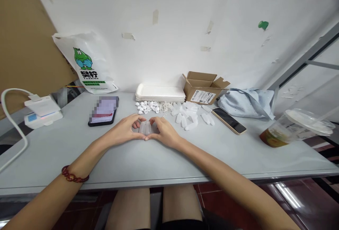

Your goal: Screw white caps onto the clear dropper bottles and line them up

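Note:
Near the middle of the table, my left hand (129,127) and my right hand (164,130) curve toward each other, thumb tips meeting in front. Between them is a small row of frosted translucent plastic tubes (145,128), side by side. The fingers of both hands bend behind the row and the thumbs press at its near end. Just beyond lie a pile of small white caps (148,107) and a heap of thin white pieces (166,107), too small to name. More loose translucent tubes (189,112) are scattered right of my right hand.
Behind the parts sit a stack of white trays (160,94) and an open cardboard box (202,90). One phone (104,110) lies left, another phone (230,120) right. Farther right are a pale blue cloth bag (245,103) and a drink cup (286,127). A white charger (43,112) stands left.

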A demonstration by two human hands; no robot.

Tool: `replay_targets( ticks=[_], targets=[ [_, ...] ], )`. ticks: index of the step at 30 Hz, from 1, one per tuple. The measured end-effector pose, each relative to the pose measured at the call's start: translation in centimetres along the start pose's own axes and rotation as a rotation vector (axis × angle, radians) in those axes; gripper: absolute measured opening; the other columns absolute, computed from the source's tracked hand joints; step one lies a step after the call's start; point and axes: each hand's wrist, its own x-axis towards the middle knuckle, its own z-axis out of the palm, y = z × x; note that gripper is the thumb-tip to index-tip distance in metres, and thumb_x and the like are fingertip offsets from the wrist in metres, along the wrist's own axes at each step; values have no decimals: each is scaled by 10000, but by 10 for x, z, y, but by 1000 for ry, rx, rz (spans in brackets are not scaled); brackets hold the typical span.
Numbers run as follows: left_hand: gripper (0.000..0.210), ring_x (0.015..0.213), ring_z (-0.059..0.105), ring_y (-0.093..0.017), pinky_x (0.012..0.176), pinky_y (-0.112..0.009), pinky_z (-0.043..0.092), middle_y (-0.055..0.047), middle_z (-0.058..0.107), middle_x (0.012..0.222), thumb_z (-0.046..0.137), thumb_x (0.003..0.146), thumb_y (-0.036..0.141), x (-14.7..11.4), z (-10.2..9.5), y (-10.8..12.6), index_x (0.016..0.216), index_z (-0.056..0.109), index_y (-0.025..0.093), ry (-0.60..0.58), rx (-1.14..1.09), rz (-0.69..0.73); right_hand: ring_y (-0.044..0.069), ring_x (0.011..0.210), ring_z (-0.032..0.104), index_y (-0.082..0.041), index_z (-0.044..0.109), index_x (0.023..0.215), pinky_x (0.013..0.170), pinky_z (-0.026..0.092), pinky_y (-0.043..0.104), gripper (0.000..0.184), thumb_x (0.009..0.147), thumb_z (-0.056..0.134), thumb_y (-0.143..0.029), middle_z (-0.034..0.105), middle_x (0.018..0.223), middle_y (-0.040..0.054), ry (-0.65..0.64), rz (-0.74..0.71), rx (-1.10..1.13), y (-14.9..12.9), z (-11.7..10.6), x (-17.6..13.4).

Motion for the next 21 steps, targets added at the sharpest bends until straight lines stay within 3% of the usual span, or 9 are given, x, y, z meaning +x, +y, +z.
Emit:
replay_targets(
  ticks=[8,14,18,21],
  targets=[
    [612,897,557,-223,830,-393,476,-41,557,973,717,633,519,-1,-3,-3,1137,538,223,-63,-38,-9,241,976,518,-157,474,1161,809,425,382,532,769,667,-460,587,1080,121,-12,-14,-56,0,3,0],
    [620,946,564,-213,857,-386,489,-56,560,1075,731,641,438,-3,-7,-1,1184,514,232,-127,-171,-54,194,922,544,-156,442,1206,773,463,347,674,660,780,-363,565,1134,118,-81,43,159,1,-10,-2],
    [571,926,572,-214,851,-402,493,-53,579,1043,729,642,405,-4,-7,1,1149,539,224,-110,-188,-57,129,814,543,-167,494,1137,761,464,306,554,663,774,-235,599,1080,67,-114,73,285,7,-17,-1],
    [548,910,575,-214,864,-418,485,-41,587,968,726,646,393,-3,-7,2,1131,542,216,-110,-192,-66,108,754,530,-164,535,1052,715,455,277,457,665,768,-232,620,1031,45,-78,94,313,10,-14,1]
  ],
)
